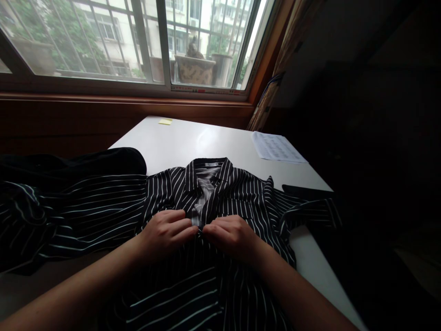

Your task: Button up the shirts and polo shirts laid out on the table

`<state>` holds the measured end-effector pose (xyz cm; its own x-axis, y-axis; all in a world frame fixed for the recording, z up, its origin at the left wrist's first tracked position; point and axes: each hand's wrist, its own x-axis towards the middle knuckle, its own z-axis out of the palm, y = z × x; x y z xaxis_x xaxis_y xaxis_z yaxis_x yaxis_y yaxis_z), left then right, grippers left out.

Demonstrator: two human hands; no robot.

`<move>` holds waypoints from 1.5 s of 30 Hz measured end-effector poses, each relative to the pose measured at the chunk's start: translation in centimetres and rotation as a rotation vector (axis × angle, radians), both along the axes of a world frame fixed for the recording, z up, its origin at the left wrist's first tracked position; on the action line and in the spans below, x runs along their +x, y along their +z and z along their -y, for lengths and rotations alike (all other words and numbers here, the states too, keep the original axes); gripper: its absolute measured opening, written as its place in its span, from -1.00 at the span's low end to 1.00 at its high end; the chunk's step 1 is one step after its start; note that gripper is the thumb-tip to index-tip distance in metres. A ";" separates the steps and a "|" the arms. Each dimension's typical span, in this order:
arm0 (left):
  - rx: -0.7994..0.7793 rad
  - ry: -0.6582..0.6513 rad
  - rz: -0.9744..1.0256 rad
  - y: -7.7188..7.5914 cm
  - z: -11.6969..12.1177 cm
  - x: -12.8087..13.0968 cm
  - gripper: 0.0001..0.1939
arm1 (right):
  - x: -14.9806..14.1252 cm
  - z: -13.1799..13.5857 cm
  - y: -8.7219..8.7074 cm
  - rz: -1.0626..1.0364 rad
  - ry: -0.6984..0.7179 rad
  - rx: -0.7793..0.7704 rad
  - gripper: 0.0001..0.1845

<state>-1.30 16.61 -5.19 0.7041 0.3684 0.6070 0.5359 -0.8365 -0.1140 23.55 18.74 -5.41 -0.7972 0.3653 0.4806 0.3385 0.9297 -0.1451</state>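
Note:
A black shirt with white stripes (pixel 241 191) lies face up with its collar toward the window and its sleeves spread to both sides. The neck opening is parted, showing the lighter inside and a label. My left hand (pixel 170 230) pinches the front edge of the shirt on one side of the opening. Close beside it, my right hand (pixel 232 234) is closed on the other front edge. Their fingertips nearly meet at the middle of the chest. Whatever small part lies between the fingers, such as a button, is hidden.
The shirt rests on a white table (pixel 220 138). Printed papers (pixel 279 147) lie at its right edge, and a yellow sticky note (pixel 166 122) near the back. A dark rounded object (pixel 127 161) stands behind the left sleeve. Beyond are a barred window (pixel 168 46) and a curtain (pixel 268 99).

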 end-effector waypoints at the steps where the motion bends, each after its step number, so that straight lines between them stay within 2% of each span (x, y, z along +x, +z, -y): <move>1: -0.001 -0.004 0.002 0.0 0.0 0.0 -0.88 | 0.0 0.0 0.0 0.007 0.000 0.003 -0.87; 12: -0.152 -0.013 -0.007 -0.5 -0.4 0.1 -0.82 | 0.1 0.1 1.2 -0.054 0.048 0.062 -0.83; 23: 0.021 -0.041 0.059 -0.2 0.5 -0.1 -0.85 | 0.1 0.6 1.9 -0.176 0.081 0.105 -0.85; 29: 0.040 -0.077 0.074 0.2 0.7 0.2 -0.86 | 0.1 0.6 1.7 -0.184 0.097 0.078 -0.86; 37: 0.034 -0.087 0.120 -0.1 0.7 0.1 -0.85 | 0.0 0.5 1.4 -0.244 0.108 0.078 -0.84; 45: 0.020 -0.061 0.173 -0.1 1.0 0.7 -0.95 | -0.2 0.7 1.4 -0.270 0.087 0.086 -0.80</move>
